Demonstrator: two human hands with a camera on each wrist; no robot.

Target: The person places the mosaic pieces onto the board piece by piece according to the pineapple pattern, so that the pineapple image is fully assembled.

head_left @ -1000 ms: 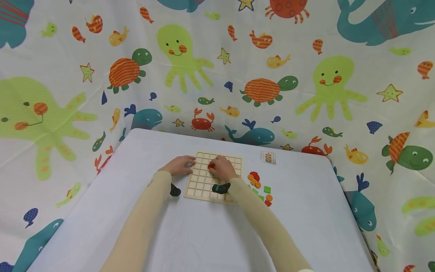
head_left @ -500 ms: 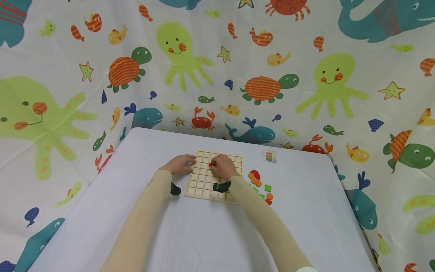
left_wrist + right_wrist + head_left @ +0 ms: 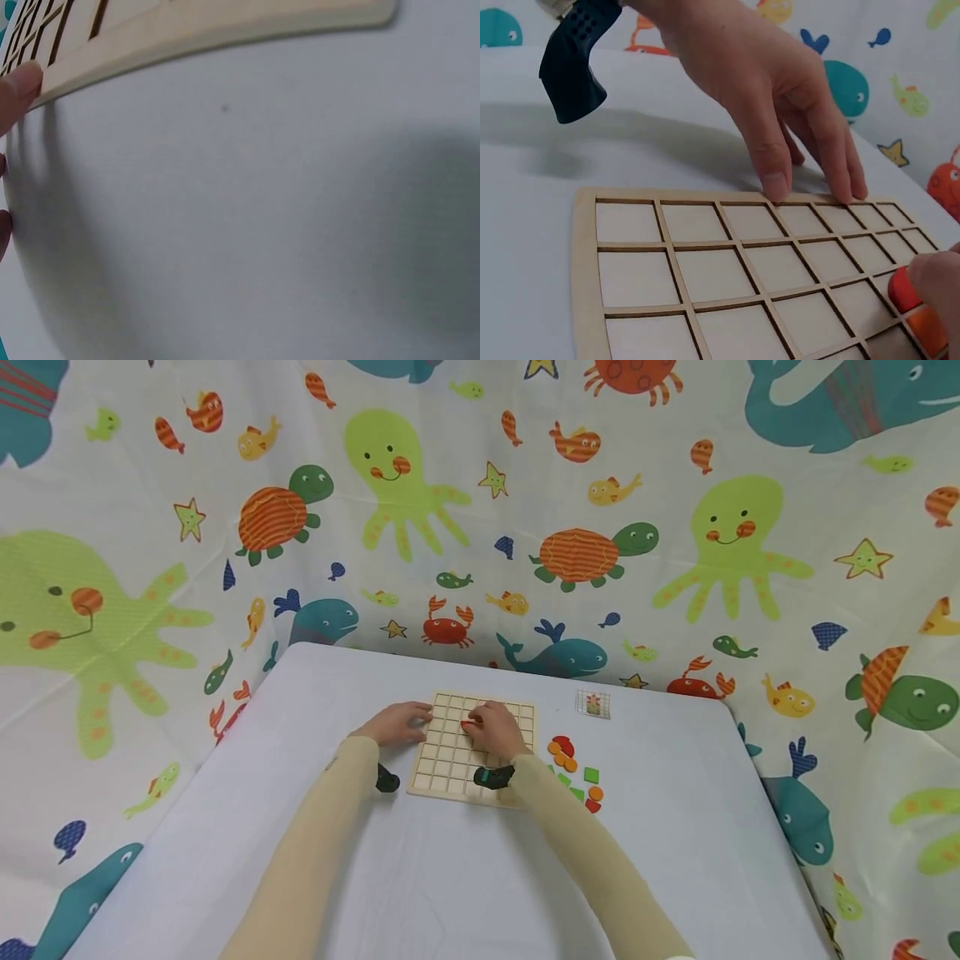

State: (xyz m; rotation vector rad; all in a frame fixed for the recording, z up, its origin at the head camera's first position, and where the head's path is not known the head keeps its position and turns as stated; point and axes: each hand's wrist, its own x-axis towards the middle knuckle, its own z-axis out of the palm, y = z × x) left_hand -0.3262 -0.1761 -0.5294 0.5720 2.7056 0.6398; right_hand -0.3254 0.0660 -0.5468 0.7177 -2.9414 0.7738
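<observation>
Hardly anything has changed in the last second: the right hand (image 3: 497, 727) stays over the same part of the board (image 3: 442, 768), its wrist turned only slightly, and the loose pieces and card lie as they did. That suggests the fitting of the red piece (image 3: 904, 290) is unfinished. This piece is at a cell in the board's far half, and the right hand's thumb and fingertip seem to pinch it. The left hand (image 3: 393, 724) is relaxed, fingers apart, with fingertips resting on the board's left edge.

Counted, there is one board and one card (image 3: 593, 704), the card beyond the loose pieces. In the right wrist view, one orange piece (image 3: 928, 330) sits beside the red one; fingers hide any others there. Loose on the surface (image 3: 675, 827), right of the board, are two red pieces (image 3: 566, 746), about four orange discs (image 3: 571, 765), three of them bunched or overlapping, and three green squares (image 3: 592, 775), with a possible fourth mostly behind the right sleeve (image 3: 573, 835).
</observation>
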